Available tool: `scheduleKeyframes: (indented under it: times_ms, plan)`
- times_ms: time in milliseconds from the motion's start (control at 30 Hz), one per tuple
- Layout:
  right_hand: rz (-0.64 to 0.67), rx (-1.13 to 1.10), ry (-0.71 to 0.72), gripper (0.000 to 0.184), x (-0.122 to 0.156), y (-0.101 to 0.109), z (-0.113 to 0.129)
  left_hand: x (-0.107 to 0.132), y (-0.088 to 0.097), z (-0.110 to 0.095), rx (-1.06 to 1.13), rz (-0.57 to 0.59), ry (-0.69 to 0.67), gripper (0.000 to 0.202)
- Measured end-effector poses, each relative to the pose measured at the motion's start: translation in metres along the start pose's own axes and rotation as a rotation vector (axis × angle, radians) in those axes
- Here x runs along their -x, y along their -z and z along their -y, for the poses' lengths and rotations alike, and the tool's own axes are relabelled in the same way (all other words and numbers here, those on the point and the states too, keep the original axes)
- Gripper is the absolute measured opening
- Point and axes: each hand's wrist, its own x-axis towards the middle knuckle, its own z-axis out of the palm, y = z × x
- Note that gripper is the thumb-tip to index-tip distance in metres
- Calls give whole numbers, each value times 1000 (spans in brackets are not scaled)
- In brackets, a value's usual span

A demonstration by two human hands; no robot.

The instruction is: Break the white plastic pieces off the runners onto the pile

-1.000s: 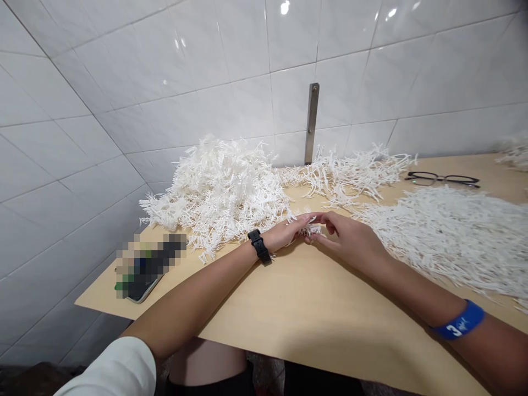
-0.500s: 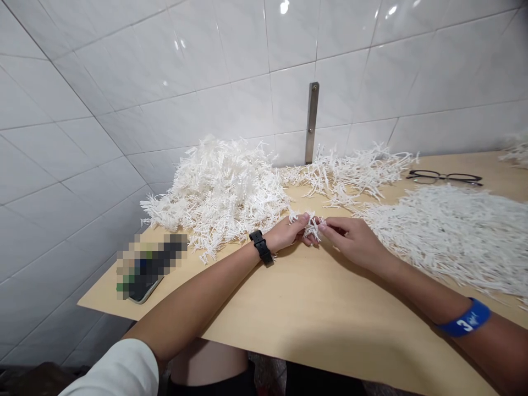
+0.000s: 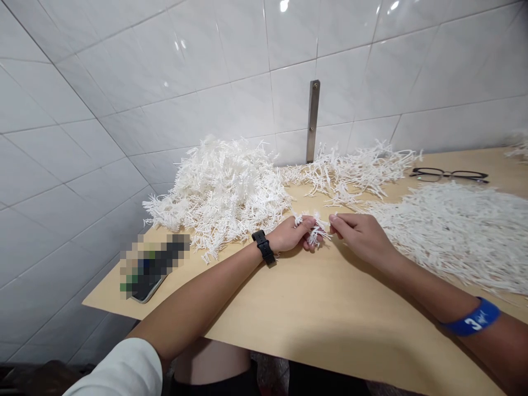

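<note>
My left hand (image 3: 292, 234) pinches a small tuft of white plastic strands (image 3: 315, 230) between thumb and fingers. My right hand (image 3: 363, 237) is just to its right, fingertips drawn together at the tuft's right edge. I cannot tell whether they hold a strand. A large heap of the same branched white strands (image 3: 223, 187) lies beyond my left wrist, touching the hand's far side. A lower drift of strands (image 3: 346, 173) stretches along the wall. A dense, flatter mass of strands (image 3: 454, 234) spreads past my right hand.
The pale wooden table (image 3: 330, 313) ends at a front edge near my body and meets a white tiled wall (image 3: 231, 66) with a steel bracket (image 3: 313, 121). Black-framed glasses (image 3: 449, 175) lie at the back right. A phone (image 3: 144, 289), partly blurred out, lies at the left.
My right hand has drawn back rightward from the left hand, opening a small gap. The tuft stays in my left hand.
</note>
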Motion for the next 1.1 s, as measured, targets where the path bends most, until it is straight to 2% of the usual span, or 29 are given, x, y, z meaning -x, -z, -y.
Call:
scheduleKeyframes:
  times_ms: [167, 233, 333, 467, 533, 633, 733, 800, 933, 1100]
  plan:
    - [-296, -27, -195, 37, -14, 32, -16, 2, 3, 0, 106, 56, 22, 64]
    - [-320, 13, -197, 34, -20, 44, -24, 1, 4, 1, 131, 26, 46, 65]
    - [-193, 52, -107, 26, -21, 44, -29, 0, 5, 1, 140, -38, 74, 64]
    - [155, 129, 126, 20, -15, 24, -25, -1, 7, 2, 227, -113, 99, 57]
    - [241, 211, 245, 23, -13, 17, -25, -2, 8, 3, 253, -138, 104, 55]
    - [209, 258, 325, 26, -12, 17, -26, -2, 8, 4, 225, -141, 98, 56]
    - [117, 204, 274, 23, -10, 19, -21, -1, 6, 3, 123, -82, 59, 62]
    - [102, 162, 222, 20, -7, 18, -13, 0, 5, 1, 42, -37, 18, 63]
    - [217, 193, 175, 30, -2, 8, -4, 2, 2, 0, -67, -1, -28, 58]
    - [321, 207, 256, 38, 0, 3, -8, 5, -1, -1, -177, 50, -63, 56]
